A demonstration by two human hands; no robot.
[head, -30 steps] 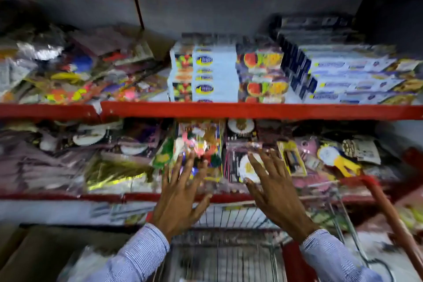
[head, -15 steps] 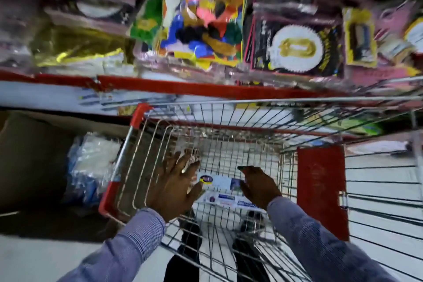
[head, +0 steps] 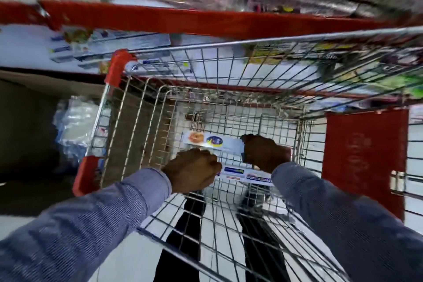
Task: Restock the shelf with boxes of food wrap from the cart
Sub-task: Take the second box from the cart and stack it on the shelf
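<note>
1. Your left hand (head: 192, 170) curls onto the near box (head: 243, 173), at 6 o'clock in the cart (head: 229, 43).
2. Your right hand (head: 265, 152) clamps the far box (head: 212, 141) at its 3 o'clock end.
3. You seem to be mid-pickup; next, lift both clear toward the shelf (head: 206, 19) at 12 o'clock.

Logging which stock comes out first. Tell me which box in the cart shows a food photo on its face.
The farther box, gripped by the right hand. The nearer box beside the left hand shows only printed labels.

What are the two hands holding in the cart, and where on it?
Each hand grips a long white food-wrap box: right hand on the upper box's right end, left hand on the lower box's left end.
</note>
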